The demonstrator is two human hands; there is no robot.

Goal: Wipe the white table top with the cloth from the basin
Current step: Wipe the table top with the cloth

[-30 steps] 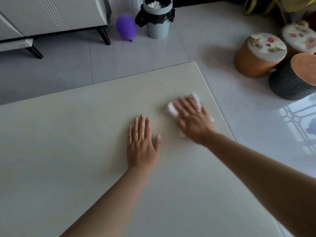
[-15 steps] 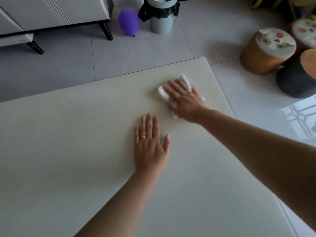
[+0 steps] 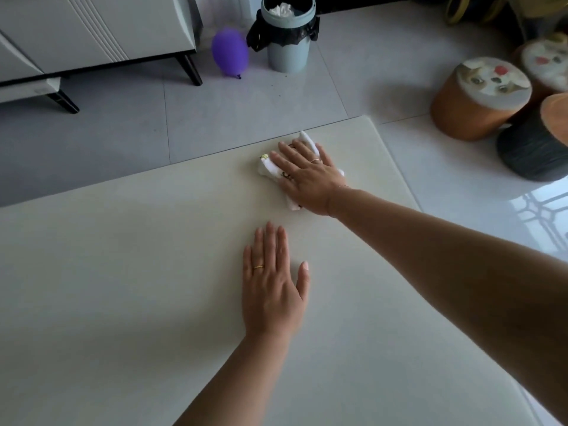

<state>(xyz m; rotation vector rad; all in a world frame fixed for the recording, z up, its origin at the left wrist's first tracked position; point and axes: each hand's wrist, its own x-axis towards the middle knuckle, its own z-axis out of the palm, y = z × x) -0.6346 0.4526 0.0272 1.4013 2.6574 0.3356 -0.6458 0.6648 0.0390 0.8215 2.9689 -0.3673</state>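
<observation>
The white table top (image 3: 129, 272) fills the lower part of the head view. A small white cloth (image 3: 266, 164) with a printed pattern lies near the far edge, close to the far right corner. My right hand (image 3: 307, 176) presses flat on it with fingers spread, covering most of it. My left hand (image 3: 272, 281) rests palm down on the bare table, nearer to me and a little left of the cloth. It holds nothing. No basin is in view.
Beyond the far edge is tiled floor with a grey bin (image 3: 287, 35), a purple balloon (image 3: 230, 53) and a white cabinet (image 3: 92, 29) on dark legs. Round stools (image 3: 479, 96) stand to the right of the table.
My right hand has slid the cloth away from me toward the table's far edge and slightly left. My left hand has stayed flat in place.
</observation>
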